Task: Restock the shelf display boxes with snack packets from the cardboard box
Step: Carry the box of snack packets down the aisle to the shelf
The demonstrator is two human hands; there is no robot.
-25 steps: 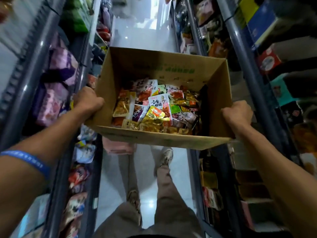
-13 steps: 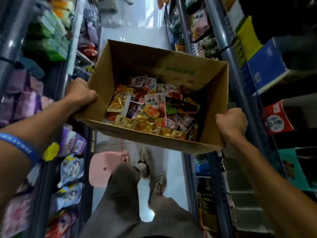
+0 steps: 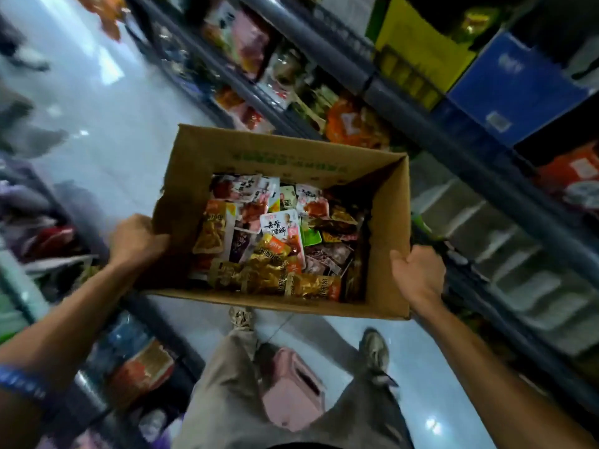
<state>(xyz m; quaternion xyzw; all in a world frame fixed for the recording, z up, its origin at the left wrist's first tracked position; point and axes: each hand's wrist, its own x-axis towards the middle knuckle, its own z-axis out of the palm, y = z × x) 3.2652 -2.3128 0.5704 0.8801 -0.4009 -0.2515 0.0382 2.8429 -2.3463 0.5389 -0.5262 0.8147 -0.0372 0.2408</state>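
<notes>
I carry an open brown cardboard box (image 3: 387,222) in front of me, above the aisle floor. Its bottom is covered with several mixed snack packets (image 3: 275,241), gold, orange, white and dark ones. My left hand (image 3: 136,238) grips the box's left wall, fingers curled round its edge. My right hand (image 3: 416,273) grips the right wall near the front corner. Shelf display boxes, a yellow one (image 3: 418,50) and a blue one (image 3: 509,89), stand on the upper right shelf. Pale, empty-looking display trays (image 3: 518,270) sit on the lower right shelf.
Shelving lines both sides of a narrow aisle with a shiny pale floor (image 3: 123,131). A pink stool (image 3: 291,390) stands on the floor between my legs. Bagged goods (image 3: 48,241) fill the left shelves. The view is blurred and tilted.
The view has swung to the right and tilted, and the right shelves now fill more of the frame. The box stays held in both hands. The pink stool now lies between my feet.
</notes>
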